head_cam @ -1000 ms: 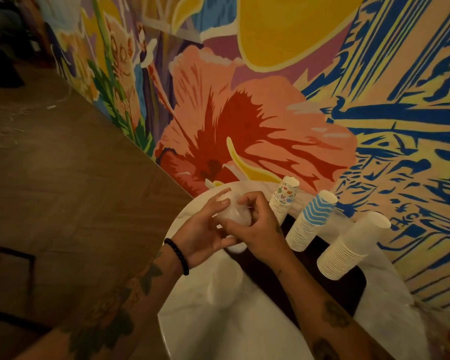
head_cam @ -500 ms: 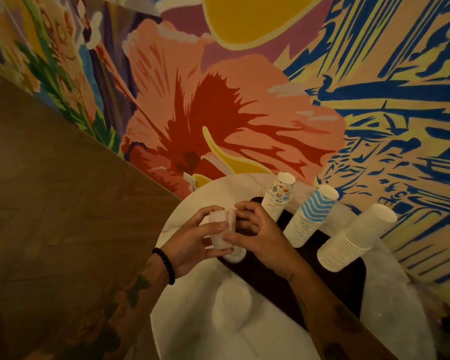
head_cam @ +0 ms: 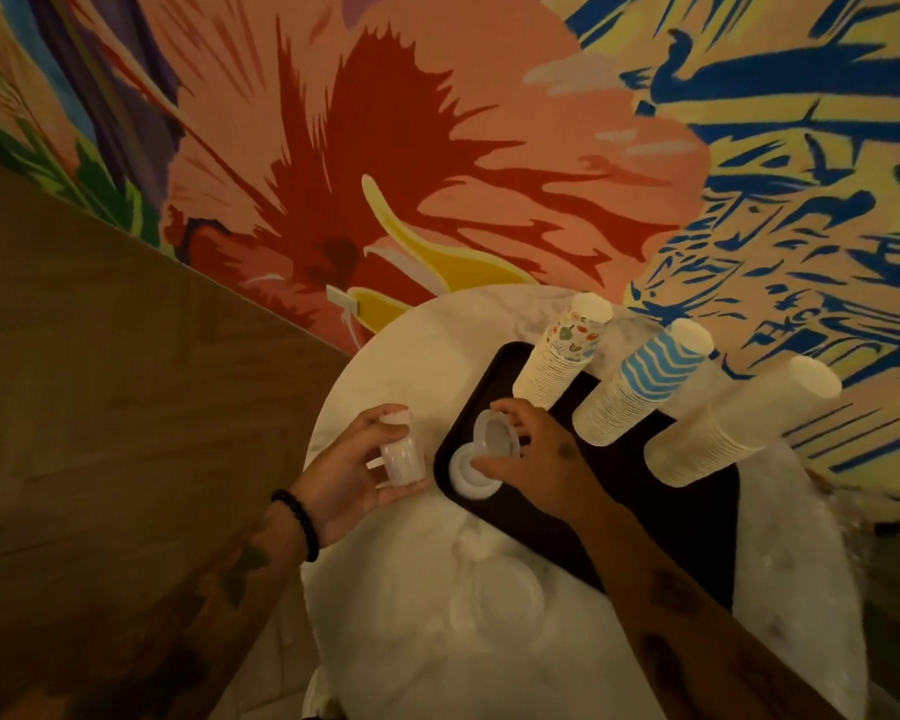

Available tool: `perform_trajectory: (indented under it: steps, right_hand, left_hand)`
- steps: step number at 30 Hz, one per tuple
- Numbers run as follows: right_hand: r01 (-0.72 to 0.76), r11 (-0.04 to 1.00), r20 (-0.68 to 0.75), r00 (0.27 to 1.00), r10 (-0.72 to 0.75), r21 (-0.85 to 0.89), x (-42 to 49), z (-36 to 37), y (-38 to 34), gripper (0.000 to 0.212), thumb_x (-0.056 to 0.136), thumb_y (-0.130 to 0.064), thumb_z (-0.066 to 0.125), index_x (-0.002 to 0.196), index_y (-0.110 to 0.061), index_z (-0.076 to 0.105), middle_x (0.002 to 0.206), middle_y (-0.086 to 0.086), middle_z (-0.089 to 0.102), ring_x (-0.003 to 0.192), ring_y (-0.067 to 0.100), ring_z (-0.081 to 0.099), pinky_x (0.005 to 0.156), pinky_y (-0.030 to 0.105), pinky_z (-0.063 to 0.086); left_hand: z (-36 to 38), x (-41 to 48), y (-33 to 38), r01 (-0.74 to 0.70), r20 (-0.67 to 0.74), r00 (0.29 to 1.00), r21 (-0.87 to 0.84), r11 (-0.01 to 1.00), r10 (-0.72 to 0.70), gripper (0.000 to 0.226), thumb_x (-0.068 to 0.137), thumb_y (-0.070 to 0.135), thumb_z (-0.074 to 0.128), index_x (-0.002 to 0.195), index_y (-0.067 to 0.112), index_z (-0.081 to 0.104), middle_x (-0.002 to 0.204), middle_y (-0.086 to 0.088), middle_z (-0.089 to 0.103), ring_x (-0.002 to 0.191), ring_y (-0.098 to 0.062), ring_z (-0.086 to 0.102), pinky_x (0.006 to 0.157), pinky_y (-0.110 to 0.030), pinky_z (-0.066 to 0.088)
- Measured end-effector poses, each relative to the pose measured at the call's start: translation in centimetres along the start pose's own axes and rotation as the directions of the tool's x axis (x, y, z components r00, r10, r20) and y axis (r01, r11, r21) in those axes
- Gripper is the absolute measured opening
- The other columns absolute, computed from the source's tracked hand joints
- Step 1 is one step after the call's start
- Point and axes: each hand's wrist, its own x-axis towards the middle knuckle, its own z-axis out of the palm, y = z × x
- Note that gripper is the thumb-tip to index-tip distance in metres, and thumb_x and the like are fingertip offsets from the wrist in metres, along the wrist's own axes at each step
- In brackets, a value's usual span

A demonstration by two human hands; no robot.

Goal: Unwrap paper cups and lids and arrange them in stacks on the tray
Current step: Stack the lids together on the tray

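- Nearest: crinkly clear plastic wrap lies on the round white marble-look surface. Round lid shapes show through it, blurred.
- Left hand has a black bead bracelet on the wrist. Its fingers curl round a short stack of white plastic lids.
- That stack is a ribbed cylinder with its long axis running near-to-far in view. It is held over the surface, just left of the tray.
- Right hand pinches a translucent round plastic lid by its rim. The lid is tilted on edge, hollow face toward the left hand, just above the low pile.
- Low pile of white lids lies flat in the near-left corner of the dark matte rectangular tray.
- Three tall stacks of paper cups stand in a row on the tray's far part, rims down, flat bases up. Their sides are finely ridged from the nested rims.
- Their long axes lean up and right toward the wall in this wide-angle view.
- Left to right: colourful-print cup stack, blue-wave cup stack, plain white cup stack. There are gaps between them.
- Behind: flat painted wall mural with a big coral-red flower and blue strokes on yellow.
- Far left: brown wood-grain floor.
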Motion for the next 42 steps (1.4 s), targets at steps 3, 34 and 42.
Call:
perform_trajectory:
  steps: [3,34,42]
  right_hand:
    - [0.062,0.976,0.093,0.995,-0.043,-0.211,1.1,2.0,2.1,0.074,0.077,-0.037,0.084,0.141,-0.032,0.047,0.136,-0.004,0.048,0.126,0.018,0.048,0.105,0.039,0.047]
    - [-0.036,0.919,0.349,0.930,-0.112,0.392,0.8,1.3,1.2,0.067,0.074,-0.035,0.084,0.134,-0.042,0.055,0.133,-0.021,0.059,0.127,0.005,0.055,0.107,0.047,0.049]
    - [-0.046,0.878,0.271,0.958,-0.097,0.476,0.8,1.3,2.3,0.065,0.080,-0.020,0.084,0.136,-0.036,0.055,0.131,-0.017,0.060,0.122,0.005,0.059,0.099,0.034,0.054]
  left_hand:
    - [-0.9,0.4,-1.1,0.002,-0.057,0.998,-0.034,0.999,-0.004,0.039,0.084,0.017,0.069,0.123,0.022,0.065,0.142,-0.018,0.050,0.125,-0.040,0.055,0.081,-0.047,0.058]
    - [2.5,3.0,-3.0,0.041,0.018,0.999,0.135,0.990,-0.044,0.045,0.086,0.030,0.071,0.129,0.021,0.062,0.131,-0.012,0.063,0.119,-0.032,0.063,0.090,-0.050,0.056]
    - [2.3,3.2,-3.3,0.056,-0.025,0.998,0.075,0.996,-0.054,0.046,0.084,0.025,0.073,0.128,0.020,0.062,0.136,-0.016,0.056,0.122,-0.038,0.058,0.092,-0.054,0.055]
